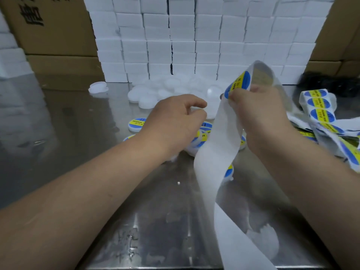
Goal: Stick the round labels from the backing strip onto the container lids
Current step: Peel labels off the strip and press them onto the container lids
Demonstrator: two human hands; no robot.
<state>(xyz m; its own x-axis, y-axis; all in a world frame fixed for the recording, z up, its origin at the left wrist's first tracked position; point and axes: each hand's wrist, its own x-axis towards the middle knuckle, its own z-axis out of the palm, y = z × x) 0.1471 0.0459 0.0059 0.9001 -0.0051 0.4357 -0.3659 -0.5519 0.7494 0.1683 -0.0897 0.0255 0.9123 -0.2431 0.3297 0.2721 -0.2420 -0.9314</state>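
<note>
My right hand (259, 112) pinches the white backing strip (216, 149) near a round blue-and-yellow label (238, 83) that curls over the fingers. The bare end of the strip hangs down toward the table's near edge. My left hand (175, 121) hovers with curled fingers over a cluster of labelled white lids (135, 124); whether it holds one is hidden. A heap of plain white lids (155, 92) lies behind both hands.
The work surface is a shiny metal table (78, 133). More label strip (319, 112) is piled at the right. A wall of stacked white boxes (194, 39) stands at the back, with brown cartons (54, 28) on either side. One loose lid (98, 87) sits apart at the left.
</note>
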